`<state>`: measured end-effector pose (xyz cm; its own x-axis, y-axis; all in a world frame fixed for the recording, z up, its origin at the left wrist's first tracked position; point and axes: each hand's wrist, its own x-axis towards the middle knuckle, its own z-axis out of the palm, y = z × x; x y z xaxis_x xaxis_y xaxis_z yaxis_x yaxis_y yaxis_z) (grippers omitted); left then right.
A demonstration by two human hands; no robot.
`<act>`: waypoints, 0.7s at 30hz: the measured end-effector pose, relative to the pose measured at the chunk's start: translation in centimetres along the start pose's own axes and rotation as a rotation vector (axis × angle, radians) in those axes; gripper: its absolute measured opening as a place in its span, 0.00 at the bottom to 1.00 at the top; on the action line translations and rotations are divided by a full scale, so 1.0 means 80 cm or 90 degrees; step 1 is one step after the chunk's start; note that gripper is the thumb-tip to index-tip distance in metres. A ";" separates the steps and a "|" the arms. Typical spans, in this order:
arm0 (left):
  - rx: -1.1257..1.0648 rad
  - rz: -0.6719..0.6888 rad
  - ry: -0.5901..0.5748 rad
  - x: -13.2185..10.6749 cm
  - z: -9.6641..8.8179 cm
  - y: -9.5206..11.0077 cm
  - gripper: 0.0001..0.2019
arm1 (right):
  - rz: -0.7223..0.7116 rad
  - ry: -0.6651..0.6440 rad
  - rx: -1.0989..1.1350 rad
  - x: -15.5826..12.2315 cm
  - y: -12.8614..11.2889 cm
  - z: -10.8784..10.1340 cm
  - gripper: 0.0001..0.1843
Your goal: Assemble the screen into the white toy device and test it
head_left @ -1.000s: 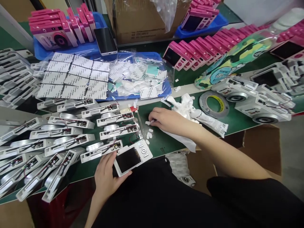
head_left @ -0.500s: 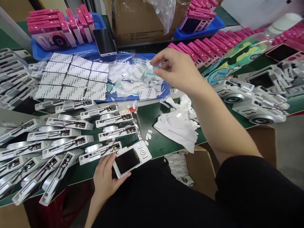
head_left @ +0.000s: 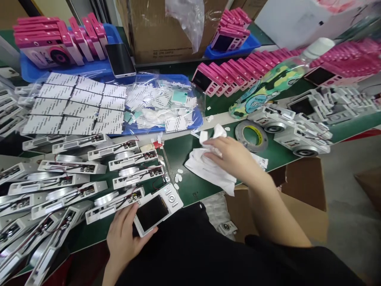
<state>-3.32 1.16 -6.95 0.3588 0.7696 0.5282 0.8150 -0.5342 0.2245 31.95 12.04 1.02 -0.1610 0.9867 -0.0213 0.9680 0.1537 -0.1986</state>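
My left hand (head_left: 121, 236) grips a white toy camera body (head_left: 154, 210) with a dark screen, at the table's front edge. My right hand (head_left: 230, 155) rests on a crumpled white cloth (head_left: 205, 167), and I cannot tell whether it grips it. Several small white pads (head_left: 178, 176) lie on the green mat (head_left: 190, 153) to the left of the cloth. Open white camera housings (head_left: 71, 167) with circuit boards and wires fill the table to the left of my left hand.
A blue tray (head_left: 196, 119) holds a plastic bag of white pieces, beside sheets of white labels (head_left: 74, 105). Pink cameras (head_left: 220, 77), a tape roll (head_left: 251, 136), a patterned bottle (head_left: 268, 87), white camera bodies (head_left: 297, 135) and a phone (head_left: 120, 59) stand beyond.
My right hand has come down from over the bag to the white cloth. My left hand still holds the camera body. The whole view has shifted slightly left.
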 end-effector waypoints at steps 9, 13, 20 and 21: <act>0.023 0.005 -0.009 0.001 -0.001 0.002 0.34 | -0.077 0.128 0.014 -0.037 -0.008 0.010 0.13; 0.029 -0.004 -0.011 -0.001 -0.001 0.003 0.33 | -0.068 0.205 0.034 -0.025 0.000 -0.009 0.13; 0.040 -0.013 -0.010 -0.003 -0.001 0.004 0.32 | -0.028 0.339 0.137 0.071 -0.002 -0.038 0.16; 0.041 -0.013 -0.009 -0.003 -0.001 0.004 0.32 | -0.038 0.332 0.146 0.088 -0.005 -0.041 0.17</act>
<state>-3.16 0.78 -6.91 0.3478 0.7857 0.5116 0.8499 -0.4946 0.1819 31.09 19.10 4.13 -0.0405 0.8808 0.4717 0.8844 0.2513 -0.3934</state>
